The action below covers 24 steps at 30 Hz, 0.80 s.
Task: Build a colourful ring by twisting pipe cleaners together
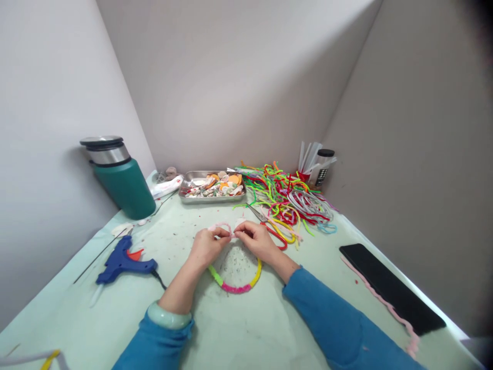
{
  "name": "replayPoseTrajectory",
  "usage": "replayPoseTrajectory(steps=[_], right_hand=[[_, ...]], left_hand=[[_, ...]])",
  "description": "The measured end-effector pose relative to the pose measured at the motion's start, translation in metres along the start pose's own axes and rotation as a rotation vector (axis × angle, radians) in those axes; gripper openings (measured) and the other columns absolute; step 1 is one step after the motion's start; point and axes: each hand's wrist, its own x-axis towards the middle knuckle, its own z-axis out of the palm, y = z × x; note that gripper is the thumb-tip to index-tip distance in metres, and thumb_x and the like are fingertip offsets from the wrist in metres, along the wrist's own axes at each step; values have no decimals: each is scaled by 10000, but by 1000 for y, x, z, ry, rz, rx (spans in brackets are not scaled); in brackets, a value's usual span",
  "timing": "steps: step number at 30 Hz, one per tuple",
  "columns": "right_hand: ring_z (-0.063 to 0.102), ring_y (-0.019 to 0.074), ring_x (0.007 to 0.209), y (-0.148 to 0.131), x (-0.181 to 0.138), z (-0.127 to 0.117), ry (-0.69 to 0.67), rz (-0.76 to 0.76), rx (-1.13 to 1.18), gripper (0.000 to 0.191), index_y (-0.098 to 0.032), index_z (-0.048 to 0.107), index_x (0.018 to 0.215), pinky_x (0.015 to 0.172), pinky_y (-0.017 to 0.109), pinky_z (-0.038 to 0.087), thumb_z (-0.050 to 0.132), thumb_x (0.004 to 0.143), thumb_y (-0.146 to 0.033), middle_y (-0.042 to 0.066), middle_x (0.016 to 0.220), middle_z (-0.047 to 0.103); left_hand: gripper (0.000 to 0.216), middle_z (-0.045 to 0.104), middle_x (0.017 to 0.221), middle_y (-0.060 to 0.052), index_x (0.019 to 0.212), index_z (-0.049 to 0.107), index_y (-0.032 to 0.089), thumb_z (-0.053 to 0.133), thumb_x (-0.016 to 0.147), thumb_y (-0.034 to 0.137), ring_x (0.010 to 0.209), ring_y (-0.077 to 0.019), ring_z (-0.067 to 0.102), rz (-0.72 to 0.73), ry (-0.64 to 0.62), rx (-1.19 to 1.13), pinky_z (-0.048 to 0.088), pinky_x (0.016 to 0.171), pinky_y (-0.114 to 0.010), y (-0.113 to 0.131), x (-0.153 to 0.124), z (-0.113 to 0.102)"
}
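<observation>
A hoop [236, 290] wrapped in green, pink and yellow fuzzy sections lies on the pale green table below my hands. My left hand [208, 247] pinches a pale pink pipe cleaner [223, 224] at the hoop's far side. Close beside it, my right hand [257, 240] pinches the same pale pink pipe cleaner, fingertips nearly touching those of the left. Part of the hoop is hidden behind both hands. Just right of my right hand lie scissors [278, 237] with red handles.
On the left are a blue glue gun [125, 262] and a green bottle [125, 187]. A metal tray [211, 200] of small pieces stands at the back, beside a pile of pipe cleaners [285, 192]. A black slab [389, 288] and pink strip [379, 298] lie right.
</observation>
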Motion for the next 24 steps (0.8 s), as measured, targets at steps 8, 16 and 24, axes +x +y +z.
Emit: replayPoseTrajectory(steps=[8, 16, 24], right_hand=[[555, 150, 810, -3, -1, -1, -4, -76, -41, 147, -185, 637, 921, 723, 272, 422, 521, 830, -187, 48, 873, 618], [547, 141, 791, -2, 2, -4, -32, -96, -7, 105, -182, 635, 883, 672, 247, 424, 554, 821, -210, 45, 873, 599], [555, 158, 800, -2, 2, -3, 33, -139, 7, 83, -190, 645, 791, 753, 291, 429, 566, 816, -187, 38, 803, 604]], left_hand=[[308, 631, 590, -4, 806, 692, 155, 560, 688, 407, 494, -119, 501, -19, -40, -50, 362, 494, -223, -1, -1, 2], [274, 702, 760, -14, 829, 721, 185, 520, 730, 342, 638, -140, 561, 127, -119, 44, 396, 628, -229, 0, -2, 4], [324, 690, 705, -22, 836, 725, 143, 464, 767, 322, 696, -168, 581, 133, -128, 107, 364, 611, -224, 8, -4, 0]])
